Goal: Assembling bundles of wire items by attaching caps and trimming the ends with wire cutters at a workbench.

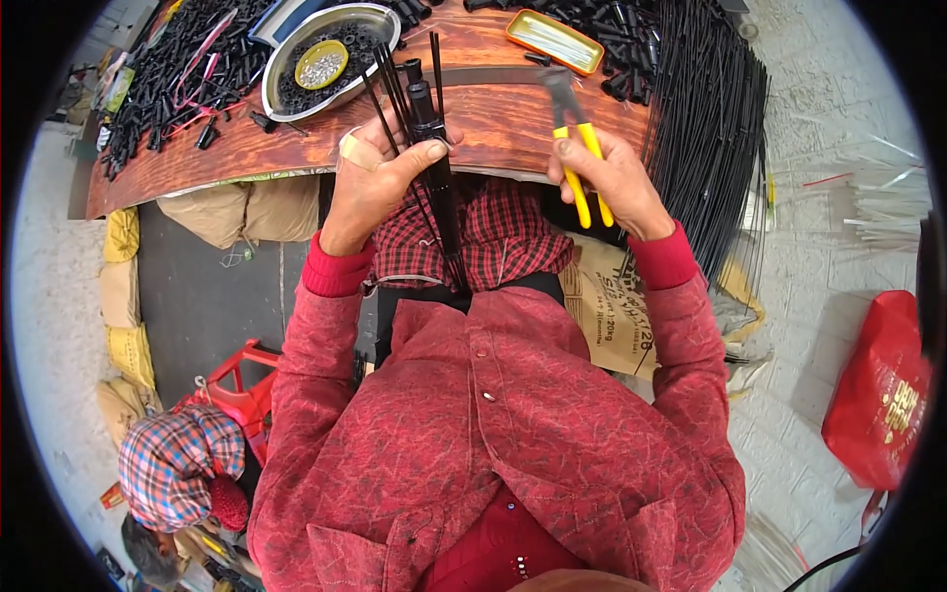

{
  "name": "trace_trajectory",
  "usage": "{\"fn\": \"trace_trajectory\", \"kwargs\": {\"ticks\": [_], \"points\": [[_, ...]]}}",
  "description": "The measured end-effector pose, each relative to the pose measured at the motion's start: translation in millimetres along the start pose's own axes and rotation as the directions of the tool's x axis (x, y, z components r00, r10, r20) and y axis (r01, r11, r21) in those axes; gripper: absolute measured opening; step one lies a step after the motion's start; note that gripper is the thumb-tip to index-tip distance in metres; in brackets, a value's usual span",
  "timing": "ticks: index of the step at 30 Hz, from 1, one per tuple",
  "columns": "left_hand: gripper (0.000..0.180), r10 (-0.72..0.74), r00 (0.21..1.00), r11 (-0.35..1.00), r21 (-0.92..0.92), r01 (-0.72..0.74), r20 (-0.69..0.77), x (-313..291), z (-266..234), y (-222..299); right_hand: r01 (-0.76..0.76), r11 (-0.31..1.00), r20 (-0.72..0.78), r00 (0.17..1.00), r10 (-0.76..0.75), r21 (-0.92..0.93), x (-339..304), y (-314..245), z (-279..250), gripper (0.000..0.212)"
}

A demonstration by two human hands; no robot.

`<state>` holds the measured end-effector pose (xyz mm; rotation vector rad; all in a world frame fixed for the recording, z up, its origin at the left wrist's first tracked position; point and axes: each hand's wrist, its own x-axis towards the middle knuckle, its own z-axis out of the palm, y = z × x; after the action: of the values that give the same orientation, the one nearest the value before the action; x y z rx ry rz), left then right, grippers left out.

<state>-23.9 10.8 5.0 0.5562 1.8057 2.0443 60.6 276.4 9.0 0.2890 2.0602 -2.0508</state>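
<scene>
My left hand (380,178) grips a black umbrella frame (437,192) upright over my lap. Its thin black ribs fan out above my fingers around a thicker central part, and its lower end reaches down between my knees. A strip of tan tape wraps the base of my left thumb. In my right hand (612,178) is a pair of pliers (589,143) with yellow handles. Their grey jaws point away from me and are blurred, apart from the umbrella frame.
On the wooden table (503,138) stand a metal bowl (276,84) of small black parts, holding a yellow dish (323,65), and a yellow tin (554,41) of thin wires. Black tubular parts (158,89) lie heaped left. Long black ribs (705,148) overhang the right edge. A person (182,464) is behind left.
</scene>
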Motion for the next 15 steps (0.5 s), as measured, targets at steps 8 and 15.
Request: {"fn": "trace_trajectory", "kwargs": {"ticks": [8,15], "points": [[0.031,0.057,0.998,0.997,0.057,-0.057,0.002,1.8,5.5,-0.5,0.45,-0.005,0.359,0.705,-0.612,-0.893,0.4,-45.3,7.6,0.021],[0.029,0.06,0.998,0.996,0.069,-0.059,-0.014,1.8,11.1,-1.4,0.416,-0.146,0.415,0.686,-0.598,-0.897,1.4,-49.9,5.3,0.032]]}}
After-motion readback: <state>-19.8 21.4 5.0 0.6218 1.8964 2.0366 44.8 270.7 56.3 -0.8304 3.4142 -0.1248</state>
